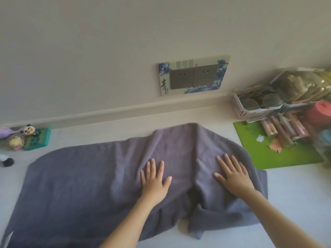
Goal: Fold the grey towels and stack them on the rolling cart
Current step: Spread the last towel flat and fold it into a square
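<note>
Towel position: we see the grey towel (86, 185) spread on the pale table (295, 194), its right part doubled over toward the middle.
Left hand: our left hand (154, 181) lies flat on the towel, fingers straight and spread, grasping nothing.
Right hand: our right hand (232, 178) presses flat on the folded layer, fingers straight, grasping nothing.
Edges and room: bare table runs behind the towel up to the wall (125, 42); the towel's right edge lies just beside a green mat (279, 154); small toys (26, 138) stand apart at the far left.
Texture and shape: soft, matte cloth, rumpled with a dark pocket at the near fold between our forearms; far right corner rounded.
Clutter at right: a pink basket (250, 111) and stacked packets sit on and behind the mat.
Hard to read: the towel's near-left corner is cut off by the frame; the right-hand clutter is blurred, so we cannot tell its contents.
</note>
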`<state>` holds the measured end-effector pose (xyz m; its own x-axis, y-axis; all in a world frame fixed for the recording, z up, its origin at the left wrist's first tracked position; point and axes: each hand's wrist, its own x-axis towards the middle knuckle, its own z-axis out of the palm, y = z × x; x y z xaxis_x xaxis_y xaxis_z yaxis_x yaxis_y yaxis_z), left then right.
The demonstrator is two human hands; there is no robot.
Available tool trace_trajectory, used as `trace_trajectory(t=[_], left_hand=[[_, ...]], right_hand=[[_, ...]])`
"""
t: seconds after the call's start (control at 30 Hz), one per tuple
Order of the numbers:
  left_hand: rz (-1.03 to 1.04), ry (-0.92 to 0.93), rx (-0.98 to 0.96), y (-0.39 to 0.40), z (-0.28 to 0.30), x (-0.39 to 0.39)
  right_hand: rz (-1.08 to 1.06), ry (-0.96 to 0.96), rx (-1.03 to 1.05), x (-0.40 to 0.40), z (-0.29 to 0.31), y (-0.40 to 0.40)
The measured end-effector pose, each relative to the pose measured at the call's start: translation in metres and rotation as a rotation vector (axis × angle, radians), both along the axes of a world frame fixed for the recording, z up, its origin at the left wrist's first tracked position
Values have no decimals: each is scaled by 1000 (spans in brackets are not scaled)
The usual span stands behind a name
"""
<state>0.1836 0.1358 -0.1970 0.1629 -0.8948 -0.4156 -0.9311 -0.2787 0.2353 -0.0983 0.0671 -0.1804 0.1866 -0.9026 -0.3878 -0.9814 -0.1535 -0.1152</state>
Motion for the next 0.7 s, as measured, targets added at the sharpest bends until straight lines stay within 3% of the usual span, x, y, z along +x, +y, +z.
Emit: trace_trajectory(t=[0.1,0.2,0.3,0.4,0.5,0.6,0.7], left_hand=[[-4,81,-27,-8,-1,5],[-19,98,-103,-8,6,-2],[-68,33,-170,10,10,-18],[-58,-82,-122,31,-1,-21],[-24,-100,-139,46,-8,-6],[58,-130,-187,60,-11,18],[201,-180,-161,73,-14,36]], right_hand=[[-78,113,-11,-17,7,-18],[-102,16,-189,-5,18,-14],[136,-192,-231,24,15,19],[295,-119,-162,27,0,50],[170,-36,-216,23,-3,54],[-22,-71,-233,46,10,61],[77,-86,-168,70,6,82]])
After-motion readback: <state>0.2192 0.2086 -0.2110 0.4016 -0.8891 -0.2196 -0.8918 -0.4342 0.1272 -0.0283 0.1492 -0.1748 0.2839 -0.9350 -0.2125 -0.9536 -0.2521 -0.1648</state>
